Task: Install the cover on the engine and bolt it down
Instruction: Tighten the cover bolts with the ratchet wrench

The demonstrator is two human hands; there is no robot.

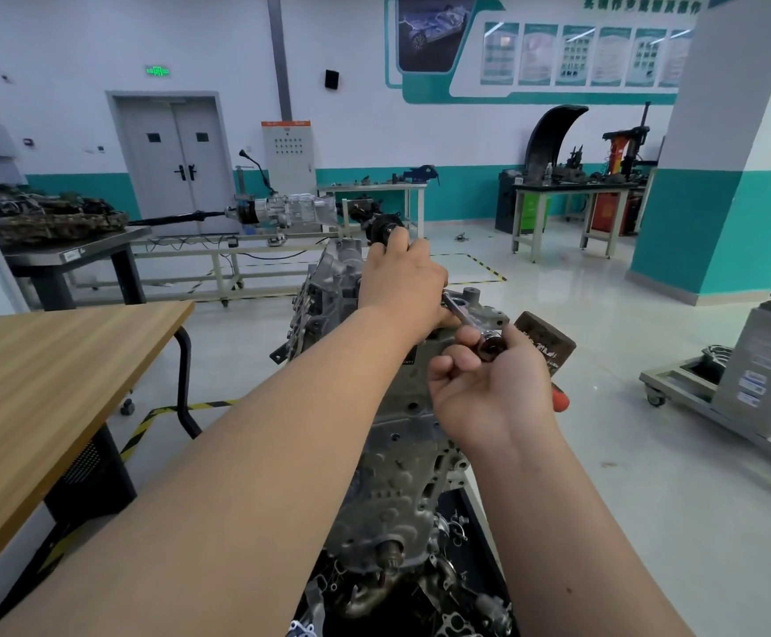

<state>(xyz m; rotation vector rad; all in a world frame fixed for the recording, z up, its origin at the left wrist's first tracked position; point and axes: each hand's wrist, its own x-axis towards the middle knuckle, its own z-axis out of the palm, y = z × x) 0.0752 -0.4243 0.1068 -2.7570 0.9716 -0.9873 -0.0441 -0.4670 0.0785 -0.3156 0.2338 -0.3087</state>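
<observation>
Head cam | black tray [482, 554] under the engine [397, 475] is holding loose metal bits [489, 609] | wooden table [52, 360] edge is sitting close on the left, open floor on the right | cover [480, 308] is lying on the engine's upper end | right hand [489, 393] is pinching the socket wrench [489, 346] | left hand [402, 282] is curling over the top, can't tell what it's gripping

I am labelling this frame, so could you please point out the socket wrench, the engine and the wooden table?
socket wrench [492, 346]: head view, its round end.
engine [397, 480]: head view, grey casing between the forearms.
wooden table [52, 360]: head view, bare top.
</observation>
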